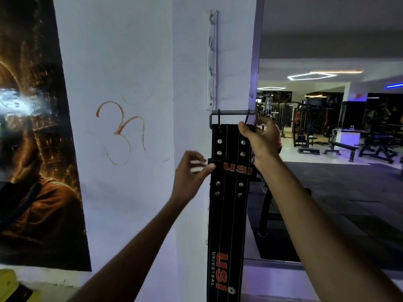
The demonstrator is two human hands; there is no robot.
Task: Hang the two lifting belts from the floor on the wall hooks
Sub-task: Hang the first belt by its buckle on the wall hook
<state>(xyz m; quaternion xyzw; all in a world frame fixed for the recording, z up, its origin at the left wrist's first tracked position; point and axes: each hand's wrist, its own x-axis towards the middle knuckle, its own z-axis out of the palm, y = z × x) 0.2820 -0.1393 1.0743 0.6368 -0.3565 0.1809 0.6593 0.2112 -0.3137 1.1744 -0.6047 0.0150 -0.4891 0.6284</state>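
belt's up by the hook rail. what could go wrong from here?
1. The buckle sits just below the hook rail, seemingly not on a hook, so the belt could drop if the right hand lets go early.
2. The left hand only pinches the keeper loop edge, a weak backup grip.
3. The long tail hangs free and may swing.

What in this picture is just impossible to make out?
- Lifting belt: lower end cut off by the bottom edge.
- Buckle: right end hidden by the right hand.
- Left hand: fingers motion-blurred, grip unclear.
- Second belt: not in view.
- Hook rack: hooks too small.
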